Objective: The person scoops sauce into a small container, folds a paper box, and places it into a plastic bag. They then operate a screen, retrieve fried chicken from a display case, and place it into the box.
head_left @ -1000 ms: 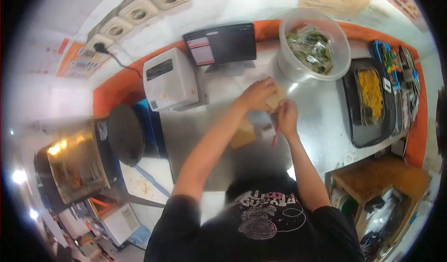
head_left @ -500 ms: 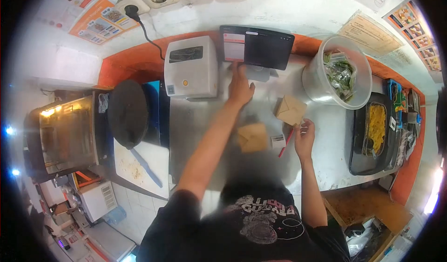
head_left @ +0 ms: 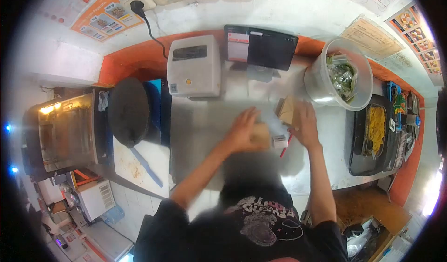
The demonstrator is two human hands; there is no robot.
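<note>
The left hand (head_left: 240,134), mid-frame, has its fingers parted at the left side of a brown paper packet (head_left: 260,137); motion blur means I cannot tell whether it grips. The right hand (head_left: 305,127), right of centre, curves its fingers along the right side of a second brown packet (head_left: 287,110); how firmly they close cannot be told. Between the hands lie a small white item (head_left: 279,142) and a red pen (head_left: 285,149).

Metal counter (head_left: 195,131) stretches left of the left hand to the white board (head_left: 125,164) and knife (head_left: 146,168) at lower left; its near edge runs close to the torso. At upper centre, a white machine (head_left: 194,71) and a screen (head_left: 260,48) bound the far side.

At upper right, a clear tub (head_left: 317,87) holds bagged greens (head_left: 343,78). At far right, a black tray (head_left: 361,168) carries a container (head_left: 370,148) of yellow food (head_left: 376,127).
</note>
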